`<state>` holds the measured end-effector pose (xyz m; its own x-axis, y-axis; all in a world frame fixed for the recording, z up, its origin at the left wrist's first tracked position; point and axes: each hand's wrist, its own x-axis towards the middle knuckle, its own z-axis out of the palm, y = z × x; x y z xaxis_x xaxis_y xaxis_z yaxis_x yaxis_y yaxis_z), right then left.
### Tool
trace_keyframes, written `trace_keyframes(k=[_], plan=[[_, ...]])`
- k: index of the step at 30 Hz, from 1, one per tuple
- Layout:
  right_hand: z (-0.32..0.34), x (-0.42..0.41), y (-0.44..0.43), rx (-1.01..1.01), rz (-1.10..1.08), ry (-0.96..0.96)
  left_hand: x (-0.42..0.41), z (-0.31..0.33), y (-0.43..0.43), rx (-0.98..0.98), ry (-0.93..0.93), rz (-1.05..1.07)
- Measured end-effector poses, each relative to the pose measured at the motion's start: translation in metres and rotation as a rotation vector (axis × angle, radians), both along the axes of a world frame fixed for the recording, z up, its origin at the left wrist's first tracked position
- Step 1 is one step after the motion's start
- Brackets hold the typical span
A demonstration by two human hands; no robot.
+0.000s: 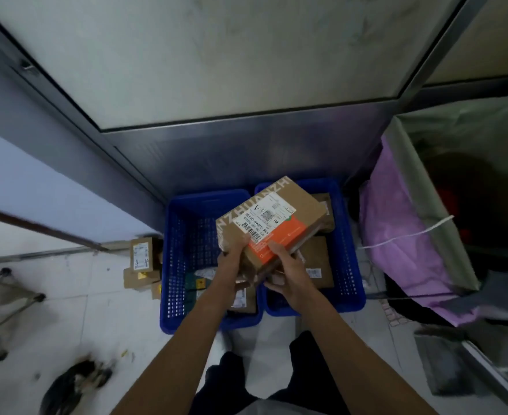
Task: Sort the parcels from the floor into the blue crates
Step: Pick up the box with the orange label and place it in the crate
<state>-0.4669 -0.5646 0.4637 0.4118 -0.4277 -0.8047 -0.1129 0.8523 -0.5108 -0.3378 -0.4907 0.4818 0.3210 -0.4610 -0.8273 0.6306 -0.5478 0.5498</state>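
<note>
I hold a brown cardboard parcel (288, 205) with a white shipping label and an orange band, tilted, above the gap between two blue crates. My left hand (231, 259) grips its near left corner and my right hand (288, 265) grips its near edge from below. The left blue crate (174, 265) has a few small parcels at its near end. The right blue crate (348, 265) holds flat brown parcels (318, 256), partly hidden by the held box.
Small brown boxes (142, 259) are stacked on the white tiled floor left of the left crate. A purple bag (402, 235) and a large open carton (456, 190) stand at the right. A metal stand (1, 298) is at the far left, a dark bag (73, 384) lower left.
</note>
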Motion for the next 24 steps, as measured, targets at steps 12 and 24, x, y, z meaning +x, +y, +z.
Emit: trace_keyframes(k=[12,24], plan=[[-0.03,-0.101,-0.14,-0.07,0.023,0.232,-0.003,-0.047,-0.052,0.009,-0.071,-0.057],[-0.172,-0.145,-0.118,0.053,0.033,0.397,-0.042,-0.209,-0.09,0.156,-0.045,-0.362]])
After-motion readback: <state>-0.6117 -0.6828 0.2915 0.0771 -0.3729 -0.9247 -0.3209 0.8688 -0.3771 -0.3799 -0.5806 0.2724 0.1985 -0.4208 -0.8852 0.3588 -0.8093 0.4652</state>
